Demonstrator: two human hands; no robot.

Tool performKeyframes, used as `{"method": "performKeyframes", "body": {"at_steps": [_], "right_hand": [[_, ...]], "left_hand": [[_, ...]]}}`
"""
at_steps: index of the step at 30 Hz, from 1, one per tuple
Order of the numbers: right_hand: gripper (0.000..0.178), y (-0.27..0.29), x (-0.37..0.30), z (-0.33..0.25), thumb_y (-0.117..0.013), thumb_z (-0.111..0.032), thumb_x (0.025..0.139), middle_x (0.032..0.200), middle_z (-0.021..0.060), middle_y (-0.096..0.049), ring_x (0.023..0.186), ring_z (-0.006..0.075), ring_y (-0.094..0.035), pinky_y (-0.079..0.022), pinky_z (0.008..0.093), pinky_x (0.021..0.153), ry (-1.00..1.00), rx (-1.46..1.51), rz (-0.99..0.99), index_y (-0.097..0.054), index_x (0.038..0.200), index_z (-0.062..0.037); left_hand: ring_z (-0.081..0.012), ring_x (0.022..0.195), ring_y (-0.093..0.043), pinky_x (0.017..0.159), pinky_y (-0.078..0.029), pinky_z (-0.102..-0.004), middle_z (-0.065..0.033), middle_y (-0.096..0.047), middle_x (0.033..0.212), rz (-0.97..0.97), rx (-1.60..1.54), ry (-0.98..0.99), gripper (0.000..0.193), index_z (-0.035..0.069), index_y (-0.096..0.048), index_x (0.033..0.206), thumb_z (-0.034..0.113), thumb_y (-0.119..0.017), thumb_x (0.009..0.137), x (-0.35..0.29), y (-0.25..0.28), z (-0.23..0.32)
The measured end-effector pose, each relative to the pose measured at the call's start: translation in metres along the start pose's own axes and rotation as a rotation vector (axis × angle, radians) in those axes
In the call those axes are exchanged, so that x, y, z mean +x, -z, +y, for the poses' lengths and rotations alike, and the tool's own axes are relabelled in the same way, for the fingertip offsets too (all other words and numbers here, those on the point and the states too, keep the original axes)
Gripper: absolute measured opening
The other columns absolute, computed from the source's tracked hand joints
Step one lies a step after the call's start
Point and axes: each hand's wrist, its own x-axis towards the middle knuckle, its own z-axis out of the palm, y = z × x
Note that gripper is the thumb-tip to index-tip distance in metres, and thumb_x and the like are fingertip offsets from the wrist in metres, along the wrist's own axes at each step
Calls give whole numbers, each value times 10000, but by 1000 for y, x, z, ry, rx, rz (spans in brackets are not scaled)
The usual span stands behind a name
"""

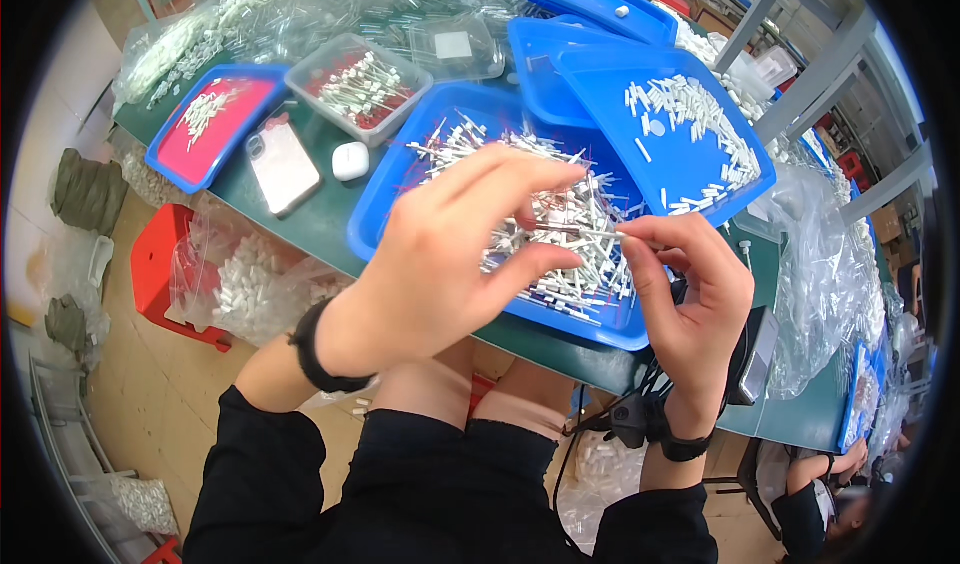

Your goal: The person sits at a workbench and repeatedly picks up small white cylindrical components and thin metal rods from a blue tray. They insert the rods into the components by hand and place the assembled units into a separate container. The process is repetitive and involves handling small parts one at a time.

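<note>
My right hand (695,289) pinches a slim white tube-shaped piece (603,234) between thumb and forefinger. Thin dark wire-like leads seem to extend from it toward my left hand (435,254). That hand is open, its thumb and fingers spread around the leads; whether it touches them I cannot tell. Both hands hover over a large blue tray (385,199) heaped with similar white pieces on thin reddish leads (570,289). Resting across the tray's far right side, a blue lid-like tray (640,169) carries many short white tubes (690,114).
Left of the big tray are white earbuds case (350,162), a phone (283,166), a transparent box (418,94) of wired pieces and a blue tray with red lining (215,139). A red stool (165,264) stands beside the green table (330,239). Plastic bags (815,274) lie right.
</note>
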Motion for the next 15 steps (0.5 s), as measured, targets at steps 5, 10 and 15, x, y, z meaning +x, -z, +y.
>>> {"method": "performKeyframes", "body": {"at_steps": [5,10,15], "right_hand": [[136,-4,-4,-1,-698,55,752,777,77,-663,668,179,-635,-497,257,608,108,-74,26,-689,861,-25],[154,-8,-3,-4,-708,72,736,765,82,-660,663,187,-634,-493,259,596,203,-61,49,-689,859,-19],[155,-9,-7,-2,-712,81,730,756,91,-661,652,190,-633,-499,267,581,316,-138,107,-685,858,-2]], "left_hand": [[-170,773,-639,693,-513,-267,-95,-673,875,-110,-175,61,223,5,-685,962,-72,-693,753,-3,10,-12],[-168,801,-645,731,-528,-267,-113,-674,920,14,-266,83,213,-26,-685,940,-113,-688,746,-6,7,-4],[-165,822,-647,753,-535,-267,-126,-669,939,-55,-533,363,225,-44,-684,914,-151,-696,717,-4,15,2]]}}
